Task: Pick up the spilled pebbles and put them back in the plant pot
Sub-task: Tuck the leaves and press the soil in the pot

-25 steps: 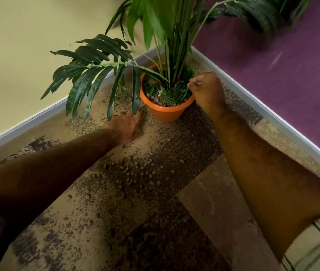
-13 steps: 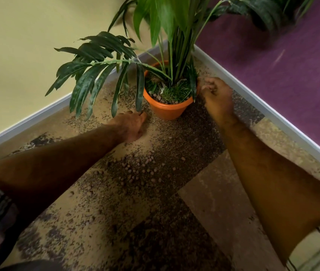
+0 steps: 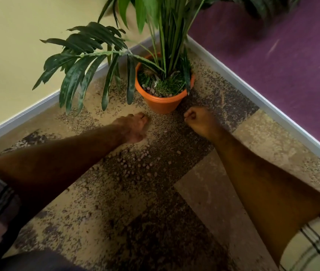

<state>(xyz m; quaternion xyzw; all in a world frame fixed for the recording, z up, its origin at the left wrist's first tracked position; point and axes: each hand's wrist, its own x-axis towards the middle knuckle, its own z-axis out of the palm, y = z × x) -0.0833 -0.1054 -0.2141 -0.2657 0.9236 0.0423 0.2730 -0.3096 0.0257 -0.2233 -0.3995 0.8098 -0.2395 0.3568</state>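
Lying scattered, small round brownish pebbles [image 3: 135, 166] between flat left hand [image 3: 133, 127] and fisted right hand [image 3: 201, 121].

Smooth orange plastic plant pot [image 3: 162, 102] with a slight sheen, topped with small rounded matt brownish pebbles [image 3: 151, 90] and tufts of green moss-like fuzz. Glossy, waxy dark green fronds [image 3: 80, 75]. Mottled tan-and-brown carpet floor [image 3: 204, 192], rough and grainy-looking, totally matt, same dull little spilled pebbles [image 3: 135, 165] scattered over it. Smooth grey skirting strip [image 3: 253, 94], faint satin finish. Flat matt yellow wall [image 3: 18, 45] and matt purple wall [image 3: 282, 55]. Soft woven checked cloth sleeve [image 3: 311, 249].
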